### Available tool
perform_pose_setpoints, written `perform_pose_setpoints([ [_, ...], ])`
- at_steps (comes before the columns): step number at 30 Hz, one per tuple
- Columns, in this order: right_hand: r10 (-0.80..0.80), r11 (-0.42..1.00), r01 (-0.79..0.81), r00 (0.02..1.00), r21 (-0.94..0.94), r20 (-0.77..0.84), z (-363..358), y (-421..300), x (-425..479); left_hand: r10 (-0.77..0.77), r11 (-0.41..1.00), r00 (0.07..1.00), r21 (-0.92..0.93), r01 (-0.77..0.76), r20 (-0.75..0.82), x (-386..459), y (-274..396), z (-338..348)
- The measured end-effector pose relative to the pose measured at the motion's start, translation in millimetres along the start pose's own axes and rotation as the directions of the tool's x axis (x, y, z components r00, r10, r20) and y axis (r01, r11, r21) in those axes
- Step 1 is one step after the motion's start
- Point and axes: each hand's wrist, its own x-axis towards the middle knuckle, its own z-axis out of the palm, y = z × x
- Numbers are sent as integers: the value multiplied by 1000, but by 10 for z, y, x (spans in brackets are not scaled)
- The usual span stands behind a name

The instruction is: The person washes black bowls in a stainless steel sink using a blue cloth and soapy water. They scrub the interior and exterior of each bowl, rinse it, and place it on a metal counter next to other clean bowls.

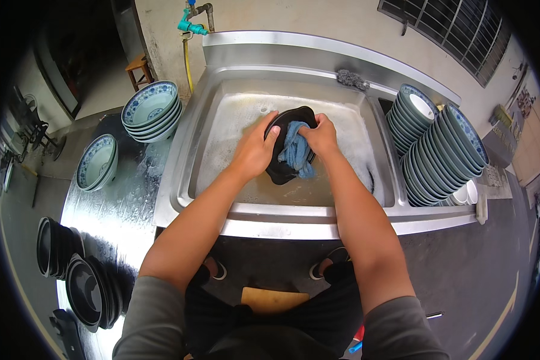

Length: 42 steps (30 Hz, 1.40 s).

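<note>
My left hand (pixel 257 147) grips the left rim of a black bowl (pixel 276 173), thumb inside and fingers behind. The bowl is tilted on its side above the soapy water (pixel 225 135) of a stainless steel sink (pixel 184 171). Bunched in my right hand (pixel 320 136) is a wet blue cloth (pixel 296 148), pressed against the bowl's inside. The right fingers are partly hidden by the cloth and the rim. A dark curved strand (pixel 371 180) lies in the suds at the sink's right side.
Tall stacks of blue-patterned bowls (pixel 441 157) lean right of the basin. More patterned bowls (pixel 150 108) and stacks of black bowls (pixel 85 290) stand on the wet metal table (pixel 94 225) at left. A grey scourer (pixel 352 79) rests on the back rim. A teal tap (pixel 191 27) juts from the wall.
</note>
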Motion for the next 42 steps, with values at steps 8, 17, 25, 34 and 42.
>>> perform_pose_setpoints([
  [8,-11,986,6,1000,-164,-29,5,-302,-221,-70,997,997,-26,69,-14,-7,-25,-23],
  [17,-83,837,56,996,-544,-24,99,81,-155,-223,962,974,157,225,-33,129,-162,172],
  [25,-60,719,444,806,-535,589,458,165,-377,-501,863,859,-6,505,106,137,-717,154],
  [34,-138,983,167,946,-76,293,518,-46,-300,-586,549,622,-310,776,520,121,-293,-33],
  [42,-158,937,311,784,-159,601,396,-89,-377,-271,943,961,-186,276,52,181,-448,33],
])
